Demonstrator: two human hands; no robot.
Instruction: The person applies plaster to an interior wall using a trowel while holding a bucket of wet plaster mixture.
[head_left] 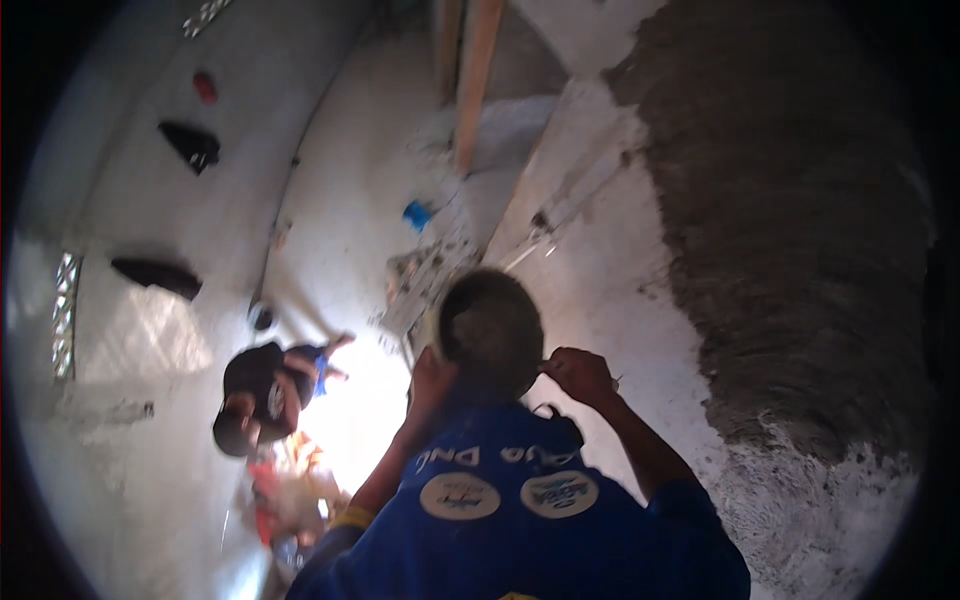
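Note:
A dark round bucket is in front of my chest, its mouth facing up, with greyish material inside. My left hand is closed on the bucket's left side. At its right rim my right hand is closed in a fist. A small light tip shows beyond that fist, but I cannot make out what it belongs to. To the right, a broad patch of dark wet plaster covers part of the pale wall.
A person in a dark shirt is at the left, beside bright light on the floor. Wooden posts stand ahead. A blue container lies near rubble. Dark items and a red one appear against the left wall.

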